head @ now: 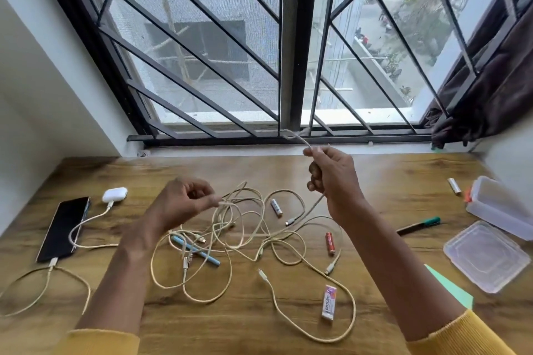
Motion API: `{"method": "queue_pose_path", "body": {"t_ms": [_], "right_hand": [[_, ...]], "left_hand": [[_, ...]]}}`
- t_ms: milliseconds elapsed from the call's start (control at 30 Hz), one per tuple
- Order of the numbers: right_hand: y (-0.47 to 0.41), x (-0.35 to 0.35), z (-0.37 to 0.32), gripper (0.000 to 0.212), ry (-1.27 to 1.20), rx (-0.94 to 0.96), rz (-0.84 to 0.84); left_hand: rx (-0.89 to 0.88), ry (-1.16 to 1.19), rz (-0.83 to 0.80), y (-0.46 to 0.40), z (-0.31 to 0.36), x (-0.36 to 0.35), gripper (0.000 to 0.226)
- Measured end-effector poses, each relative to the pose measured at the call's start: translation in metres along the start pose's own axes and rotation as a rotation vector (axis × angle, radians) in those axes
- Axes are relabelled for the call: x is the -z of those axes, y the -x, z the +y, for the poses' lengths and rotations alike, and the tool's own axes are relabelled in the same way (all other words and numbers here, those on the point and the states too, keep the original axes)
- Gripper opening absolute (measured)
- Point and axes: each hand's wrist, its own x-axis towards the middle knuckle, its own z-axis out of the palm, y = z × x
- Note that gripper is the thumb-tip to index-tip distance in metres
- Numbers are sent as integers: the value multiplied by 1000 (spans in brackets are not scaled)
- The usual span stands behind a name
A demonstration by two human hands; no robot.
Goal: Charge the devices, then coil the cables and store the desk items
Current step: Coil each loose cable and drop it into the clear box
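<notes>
Item in hand, cable-coiling step: my left hand (184,199) pinches a strand at the left edge of the cable tangle (239,239), my right hand (331,176) is closed round another length raised toward the window, and I judge the coil goes best if I free one cable fully, feeding slack gently so no loop tightens round the blue pen (199,252) or the batteries. Description: several cream braided cables, loosely looped, metal plugs showing, lying mid-desk between the phone (65,228) and earbud case (114,194), both already plugged in at left, and the open clear box (501,204) at right.
</notes>
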Motion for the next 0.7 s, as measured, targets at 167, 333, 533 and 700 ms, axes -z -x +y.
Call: {"method": "queue_pose_path", "body": {"t_ms": [167,333,533,700], "right_hand": [[10,-5,1,21,-31,44,-195],[24,-18,15,20,21,63,-344],[34,-25,20,15,199,193,-365],[32,-19,16,25,639,566,150]], "left_hand": [[28,-153,80,0,11,-28,9],[-81,354,78,-3,64,-59,44],[-115,562,173,-8,86,-84,25],[-164,451,86,-9,84,-84,25]]}}
